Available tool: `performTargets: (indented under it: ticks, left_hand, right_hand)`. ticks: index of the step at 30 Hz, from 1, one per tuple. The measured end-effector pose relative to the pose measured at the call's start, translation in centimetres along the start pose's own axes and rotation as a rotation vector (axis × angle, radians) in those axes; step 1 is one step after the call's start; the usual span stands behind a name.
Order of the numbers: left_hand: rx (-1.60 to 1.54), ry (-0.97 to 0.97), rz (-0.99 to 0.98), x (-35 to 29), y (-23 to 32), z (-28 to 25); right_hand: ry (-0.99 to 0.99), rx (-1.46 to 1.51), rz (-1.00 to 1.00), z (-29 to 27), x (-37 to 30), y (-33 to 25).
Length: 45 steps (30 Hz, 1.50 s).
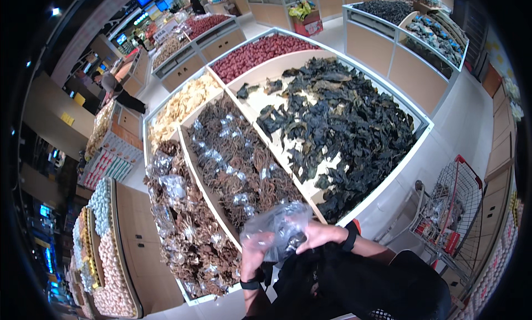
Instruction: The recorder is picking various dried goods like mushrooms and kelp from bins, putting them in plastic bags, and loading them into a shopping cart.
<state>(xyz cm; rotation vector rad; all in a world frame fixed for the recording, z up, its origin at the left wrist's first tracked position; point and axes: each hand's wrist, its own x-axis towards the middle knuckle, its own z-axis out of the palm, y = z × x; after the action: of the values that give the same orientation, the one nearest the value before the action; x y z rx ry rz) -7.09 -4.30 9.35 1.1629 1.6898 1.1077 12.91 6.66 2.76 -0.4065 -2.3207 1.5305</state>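
A clear plastic bag [284, 223] is between my hands, above the near edge of a divided display bin. My left hand [256, 252] grips its left side, the fingers partly covered by the plastic. On the other side my right hand [321, 235] is closed on the bag, thumb toward its lower part. Something dark shows through the plastic near that thumb; I cannot make out what. Just beyond the bag lie thin brown dried strands [238, 148] in clear wrapping. Dark dried leafy pieces, like seaweed [354, 120], fill the right section.
Brown dried clumps [191, 231], pale yellow pieces [180, 106] and red dried fruit [263, 54] occupy other sections. White dividers [266, 140] stand between them. A wire shopping cart [454, 203] stands at right. Another person [113, 90] is at the far left.
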Motion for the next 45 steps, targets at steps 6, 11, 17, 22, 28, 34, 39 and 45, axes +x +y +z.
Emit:
performTargets:
  ticks: [6,11,17,22,28,34,39,45]
  left_hand:
    - [-0.175,-0.252,0.313,-1.2,4.4,2.9]
    - [-0.137,-0.342,0.397,-0.8,8.0,3.1]
    - [-0.328,-0.124,0.329,0.6,8.0,2.5]
    - [-0.061,-0.359,0.173,2.2,5.5,4.9]
    - [0.208,-0.126,0.577,0.3,2.3,10.0]
    - [-0.123,-0.149,0.331,-0.7,4.2,7.3]
    - [-0.408,-0.152,0.302,-2.0,4.6,6.3]
    - [-0.062,0.065,0.682,-2.9,7.5,5.6]
  right_hand:
    - [0.076,-0.334,-0.441,1.2,1.9,-2.7]
    - [-0.043,0.105,-0.383,-0.3,0.9,-5.9]
    - [0.281,-0.321,-0.282,-4.2,-1.0,-7.5]
    - [0.482,0.432,-0.132,-6.8,-3.2,-7.5]
    - [0.623,-0.041,-0.204,-4.7,-2.2,-7.8]
    - [0.467,0.086,-0.371,-5.9,-1.8,-8.1]
    - [0.176,0.231,-0.154,-3.7,-1.4,-10.1]
    - [0.163,0.590,0.015,-0.4,-1.6,-7.3]
